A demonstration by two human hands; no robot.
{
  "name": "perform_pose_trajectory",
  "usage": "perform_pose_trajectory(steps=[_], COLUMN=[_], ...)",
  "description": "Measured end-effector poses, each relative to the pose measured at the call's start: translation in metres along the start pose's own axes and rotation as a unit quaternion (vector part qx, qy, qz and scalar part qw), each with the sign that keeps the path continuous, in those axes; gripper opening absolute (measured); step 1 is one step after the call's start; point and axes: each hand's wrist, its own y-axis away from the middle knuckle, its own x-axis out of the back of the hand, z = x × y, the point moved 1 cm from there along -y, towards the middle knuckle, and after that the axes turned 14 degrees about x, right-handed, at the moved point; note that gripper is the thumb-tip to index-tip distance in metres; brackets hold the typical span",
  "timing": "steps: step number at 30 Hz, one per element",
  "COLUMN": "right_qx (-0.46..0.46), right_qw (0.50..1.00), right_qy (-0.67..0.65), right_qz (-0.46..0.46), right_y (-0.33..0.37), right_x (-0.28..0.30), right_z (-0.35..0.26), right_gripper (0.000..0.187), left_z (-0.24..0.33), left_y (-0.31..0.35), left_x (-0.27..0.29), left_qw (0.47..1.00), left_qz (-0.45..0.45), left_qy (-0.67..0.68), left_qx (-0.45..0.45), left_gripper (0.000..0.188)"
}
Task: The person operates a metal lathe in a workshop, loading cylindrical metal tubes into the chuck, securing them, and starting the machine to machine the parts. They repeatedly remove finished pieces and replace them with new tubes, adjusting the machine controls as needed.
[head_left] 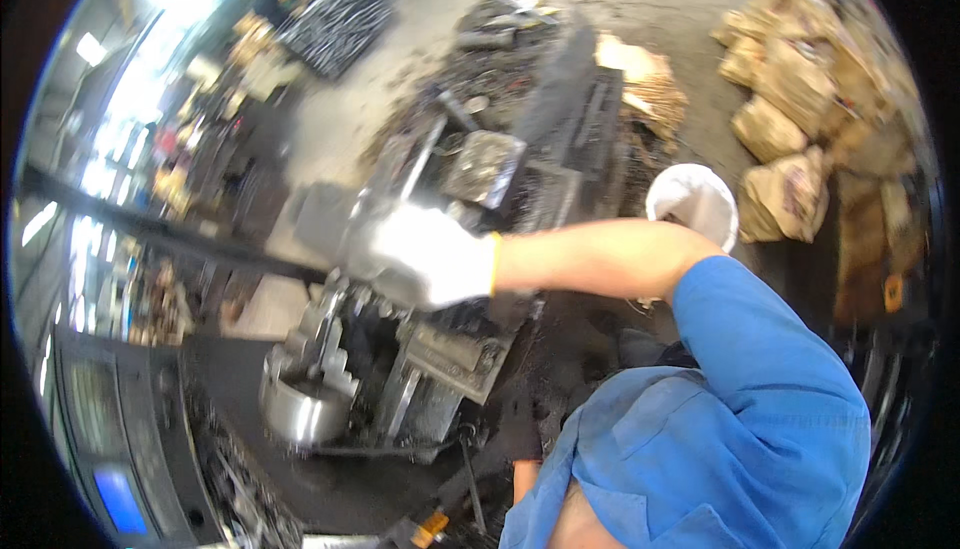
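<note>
My right hand (425, 254), in a pale glove with a yellow cuff, reaches leftward over the middle of a metal lathe. Glare and motion blur smear its fingers, so whether it holds anything is unclear. Below and left of it sits a round lathe chuck (308, 414) with stepped jaws. A flat metal slide (450, 361) lies just beneath the glove, and a squarish metal block (484, 167) is beyond it. Only a sliver of my left forearm (524, 477) shows beside my blue shirt; a dark shape adjoins it, and the left hand's fingers cannot be made out.
A white bucket (695, 199) stands right of the machine, near several tan sacks (790, 99). A control panel with a lit blue screen (121, 500) is at lower left. Dark metal bars (340, 19) are stacked at the far left. A dark rail (170, 229) crosses the left side.
</note>
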Motion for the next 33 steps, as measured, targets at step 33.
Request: perform_pose_trajectory(steps=[33], right_qx=[-0.579], right_qw=[0.564], right_qy=[0.525], right_qz=[0.266], right_y=[0.306], right_x=[0.481], right_z=[-0.799], right_gripper=[0.033], left_z=[0.5], left_y=[0.439], left_x=[-0.396], left_qw=[0.498], left_qz=[-0.48], left_qy=[-0.144], left_qx=[-0.708], left_gripper=[0.029])
